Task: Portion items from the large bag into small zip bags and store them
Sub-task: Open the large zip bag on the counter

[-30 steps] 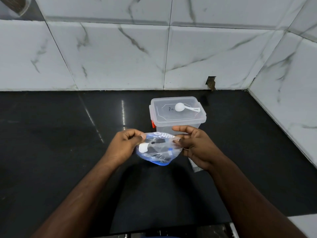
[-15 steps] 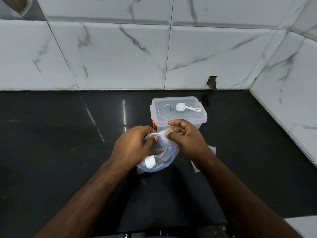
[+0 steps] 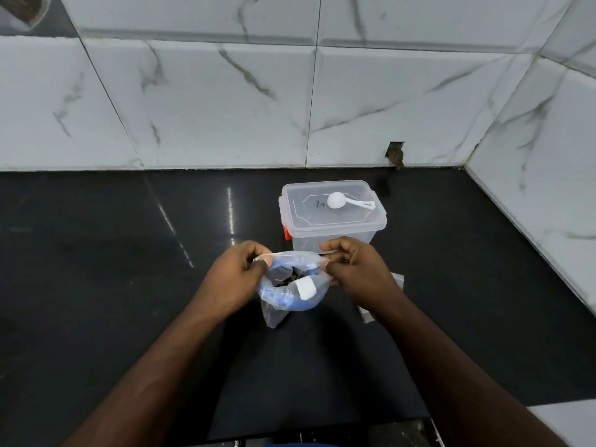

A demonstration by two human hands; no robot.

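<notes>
- Your left hand pinched the left edge of the clear bag's mouth, fingers closed on the plastic.
- Your right hand gripped the right edge of the same mouth, fingers likewise curled tight on it.
- The bag hung between your two hands just above the black desk, its mouth pulled open towards you, with a blue tint along its lower curve.
- Inside it you could see dark contents and a white patch; what the contents were could not be told.
- Directly behind your hands stood a clear lidded container with an orange clasp on its left side.
- A white scoop lay on that lid, its handle pointing right.
- A few small clear bags lay flat on the desk beside your right wrist, partly hidden by it.
</notes>
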